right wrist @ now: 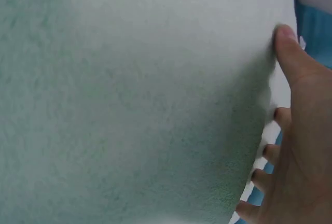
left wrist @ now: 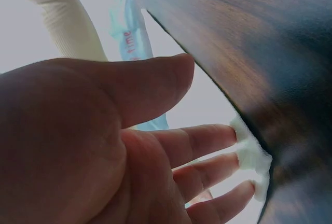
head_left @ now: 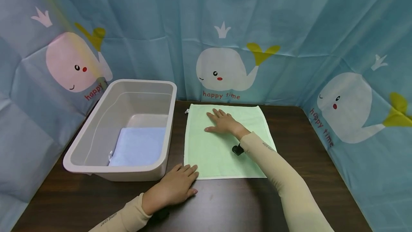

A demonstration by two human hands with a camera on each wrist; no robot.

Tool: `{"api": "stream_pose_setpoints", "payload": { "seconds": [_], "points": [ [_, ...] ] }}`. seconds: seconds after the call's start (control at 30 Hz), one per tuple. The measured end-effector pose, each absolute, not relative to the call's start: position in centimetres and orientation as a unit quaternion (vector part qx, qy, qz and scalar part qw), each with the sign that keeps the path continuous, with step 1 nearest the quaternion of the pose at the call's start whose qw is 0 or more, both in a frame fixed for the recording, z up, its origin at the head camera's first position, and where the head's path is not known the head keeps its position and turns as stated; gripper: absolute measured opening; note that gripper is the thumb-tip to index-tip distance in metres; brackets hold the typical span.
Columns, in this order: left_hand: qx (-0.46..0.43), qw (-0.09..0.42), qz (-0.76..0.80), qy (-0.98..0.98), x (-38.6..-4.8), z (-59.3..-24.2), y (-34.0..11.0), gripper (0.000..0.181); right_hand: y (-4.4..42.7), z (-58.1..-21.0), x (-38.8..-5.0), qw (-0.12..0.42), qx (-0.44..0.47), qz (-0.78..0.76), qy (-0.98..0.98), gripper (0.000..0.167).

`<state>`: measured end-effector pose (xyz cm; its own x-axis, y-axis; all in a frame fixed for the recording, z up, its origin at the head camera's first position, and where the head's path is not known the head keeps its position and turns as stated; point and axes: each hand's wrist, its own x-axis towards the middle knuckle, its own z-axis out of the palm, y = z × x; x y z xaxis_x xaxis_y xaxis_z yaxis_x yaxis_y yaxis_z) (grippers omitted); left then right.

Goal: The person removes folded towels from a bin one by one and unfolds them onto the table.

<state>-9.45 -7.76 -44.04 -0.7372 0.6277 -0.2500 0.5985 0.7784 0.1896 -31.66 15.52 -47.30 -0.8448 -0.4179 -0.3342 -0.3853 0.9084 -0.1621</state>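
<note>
A light green towel [head_left: 225,156] lies spread flat on the dark wooden table, a small white tag at its far left corner. My right hand [head_left: 222,122] rests on its upper part with fingers spread; the right wrist view shows the thumb [right wrist: 291,53] and fingertips against the cloth. At the towel's near left corner, my left hand [head_left: 178,183] touches the edge with its fingertips, the fingers fairly straight. In the left wrist view those fingers [left wrist: 207,169] meet the towel's corner [left wrist: 254,154]. Neither hand grips anything.
A grey plastic tub [head_left: 120,169] stands left of the towel, close to my left hand. Inside it lies a folded blue towel [head_left: 138,146] with a white tag. A blue curtain [head_left: 145,17] printed with whales encloses the dark table [head_left: 219,203] at the back and sides.
</note>
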Motion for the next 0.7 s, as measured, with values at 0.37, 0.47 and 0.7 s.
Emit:
{"api": "stream_pose_setpoints", "payload": {
  "seconds": [0.37,0.47,0.7],
  "points": [
    [0.331,0.15,0.048,0.931,-9.5,-44.0,-7.8,0.055,16.7,-47.8,-31.5,0.164,-0.209,-0.052,0.963,0.081],
    [0.33,0.15,0.051,0.931,-9.4,-43.9,-7.8,0.055,18.0,-47.8,-31.2,0.159,-0.2,-0.055,0.965,0.08],
    [0.328,0.154,0.058,0.93,-9.3,-43.8,-7.7,0.056,22.3,-48.1,-30.7,0.159,-0.156,-0.045,0.974,0.08]
  ]
}}
